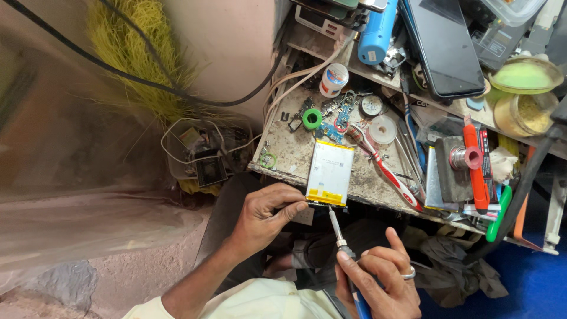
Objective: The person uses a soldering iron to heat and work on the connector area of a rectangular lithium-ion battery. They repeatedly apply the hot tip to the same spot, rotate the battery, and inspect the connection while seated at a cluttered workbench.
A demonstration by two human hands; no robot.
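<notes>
The left hand (pixel 269 210) pinched the battery's (pixel 330 172) lower edge at the desk (pixel 289 150) rim while the right hand (pixel 378 280) gripped a soldering iron (pixel 338 233), tip touching it.

A plain pinkish wall (pixel 230 47) fills the far middle, with a black cable (pixel 118 74) slung across it and a bundle of yellow straw (pixel 139 53) leaning on it. To the left hangs a blurred translucent sheet (pixel 53 147). Near left, the floor (pixel 88 260) is rough pinkish concrete with a grey patch. A worn, stained wooden bench (pixel 295 150) stands in the middle, cluttered to the right. A plastic tub (pixel 201 150) of parts sits beside its left edge. Near right lies blue flooring (pixel 531 283). The light is soft and even.
</notes>
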